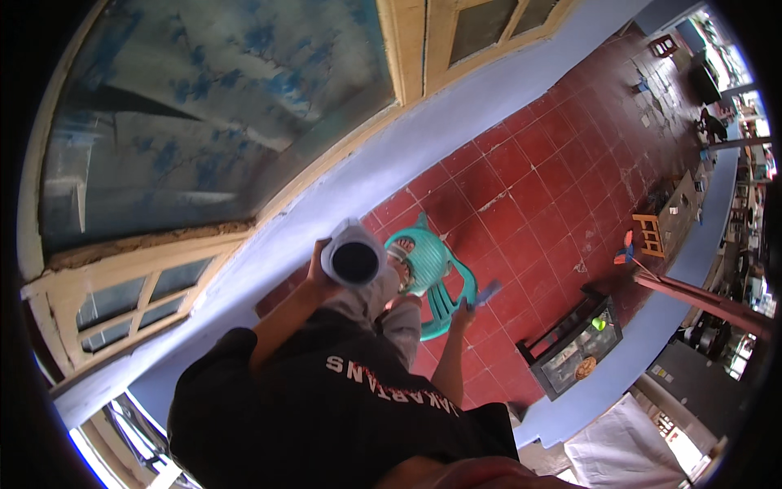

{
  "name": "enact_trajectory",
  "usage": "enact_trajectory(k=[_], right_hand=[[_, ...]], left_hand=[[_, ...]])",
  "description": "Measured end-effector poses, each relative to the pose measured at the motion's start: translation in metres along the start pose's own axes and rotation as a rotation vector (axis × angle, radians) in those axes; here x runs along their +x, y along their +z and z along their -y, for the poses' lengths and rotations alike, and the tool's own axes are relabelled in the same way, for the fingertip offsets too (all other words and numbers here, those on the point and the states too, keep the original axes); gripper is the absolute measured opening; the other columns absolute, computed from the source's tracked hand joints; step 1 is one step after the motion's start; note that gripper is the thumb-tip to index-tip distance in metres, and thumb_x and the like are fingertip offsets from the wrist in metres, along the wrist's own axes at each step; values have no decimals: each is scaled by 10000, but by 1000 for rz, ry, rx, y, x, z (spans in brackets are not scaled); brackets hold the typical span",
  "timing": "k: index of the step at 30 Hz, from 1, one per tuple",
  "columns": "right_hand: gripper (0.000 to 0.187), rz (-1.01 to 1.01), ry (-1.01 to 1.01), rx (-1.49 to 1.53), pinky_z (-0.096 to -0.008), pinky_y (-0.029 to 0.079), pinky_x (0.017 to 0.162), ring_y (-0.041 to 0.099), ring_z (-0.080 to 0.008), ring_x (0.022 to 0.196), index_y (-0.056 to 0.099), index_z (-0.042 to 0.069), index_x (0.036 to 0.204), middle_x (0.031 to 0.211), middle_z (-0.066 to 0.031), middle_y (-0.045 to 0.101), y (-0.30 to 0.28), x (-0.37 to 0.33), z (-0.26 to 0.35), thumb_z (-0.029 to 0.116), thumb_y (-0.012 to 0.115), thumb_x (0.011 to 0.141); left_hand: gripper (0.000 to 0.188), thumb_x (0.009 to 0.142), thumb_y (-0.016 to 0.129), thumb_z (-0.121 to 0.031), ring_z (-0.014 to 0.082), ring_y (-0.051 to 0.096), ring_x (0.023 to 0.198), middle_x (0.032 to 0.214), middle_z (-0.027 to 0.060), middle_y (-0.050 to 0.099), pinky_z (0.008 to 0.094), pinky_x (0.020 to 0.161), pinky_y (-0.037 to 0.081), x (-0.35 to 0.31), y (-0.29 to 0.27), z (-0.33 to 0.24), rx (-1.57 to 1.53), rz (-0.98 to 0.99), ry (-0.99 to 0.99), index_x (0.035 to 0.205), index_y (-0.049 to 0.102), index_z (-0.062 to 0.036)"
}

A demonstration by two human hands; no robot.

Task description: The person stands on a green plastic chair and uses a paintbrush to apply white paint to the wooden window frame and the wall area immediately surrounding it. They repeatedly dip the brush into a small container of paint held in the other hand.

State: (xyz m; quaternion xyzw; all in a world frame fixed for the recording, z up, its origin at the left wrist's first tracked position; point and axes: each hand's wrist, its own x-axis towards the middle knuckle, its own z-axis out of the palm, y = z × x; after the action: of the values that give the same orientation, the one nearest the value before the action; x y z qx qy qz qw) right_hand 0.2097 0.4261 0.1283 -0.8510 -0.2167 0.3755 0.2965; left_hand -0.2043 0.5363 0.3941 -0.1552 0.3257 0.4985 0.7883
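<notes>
My left hand (318, 266) is closed around the side of a pale grey, round container (355, 231) with a dark round mouth. Below it are my legs in light trousers. Held out to the right, my right hand (463, 314) is closed on a small blue-grey object (488, 292), too blurred to tell its kind. A green plastic chair (432, 257) stands in front of me, between the two hands. Its slatted part is close beside my right hand. Something patterned shows at the chair's left edge, partly hidden by the container.
Along the left runs a pale wall with a wood-framed window (244, 106), blue-patterned behind its glass. The floor is red tile (521, 204). A dark low table (575, 349) with a green item stands at the right, near a wooden bench (680, 213) and a low blue wall (643, 359).
</notes>
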Motion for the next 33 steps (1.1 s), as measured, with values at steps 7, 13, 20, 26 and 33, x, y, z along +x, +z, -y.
enact_trajectory(k=[7, 13, 20, 26, 33], right_hand=[[299, 198, 193, 413, -295, 369, 458, 427, -110, 503, 553, 66, 972, 667, 1, 430, -13, -57, 156, 364, 533, 987], [333, 313, 59, 427, -261, 334, 457, 421, -81, 520, 547, 96, 974, 694, 50, 427, -46, -106, 249, 422, 493, 1016], [411, 411, -199, 352, -223, 268, 472, 369, -27, 536, 608, 13, 1234, 712, 65, 390, -104, -159, 378, 376, 466, 1102], [380, 756, -403, 112, -232, 270, 513, 362, -30, 586, 663, -40, 1212, 727, 67, 419, -163, -211, 484, 277, 509, 1070], [298, 750, -832, -295, -354, 490, 699, 636, -240, 750, 687, -58, 1173, 863, -158, 680, -179, -242, 545, 95, 626, 924]], left_hand=[[643, 957, 390, -536, 339, 552, 1340, 1447, 103, 590, 590, 1122, 421, -14, 116, -11, -76, -140, -15, 1439, 562, -146], [699, 931, 366, -577, 337, 499, 1402, 1503, 96, 541, 614, 1134, 395, 12, 144, -26, -5, -47, -88, 1473, 524, -166], [658, 962, 338, -518, 337, 496, 1405, 1515, 110, 526, 568, 1167, 396, 4, 182, -62, 94, 154, -141, 1476, 515, -147], [818, 957, 367, -682, 380, 505, 1392, 1518, 161, 518, 603, 1147, 395, 19, 185, -58, 148, 309, 77, 1526, 454, -100], [788, 976, 432, -635, 336, 569, 1311, 1474, 164, 554, 477, 1138, 433, 10, 211, -45, 209, 233, 354, 1493, 456, -41]])
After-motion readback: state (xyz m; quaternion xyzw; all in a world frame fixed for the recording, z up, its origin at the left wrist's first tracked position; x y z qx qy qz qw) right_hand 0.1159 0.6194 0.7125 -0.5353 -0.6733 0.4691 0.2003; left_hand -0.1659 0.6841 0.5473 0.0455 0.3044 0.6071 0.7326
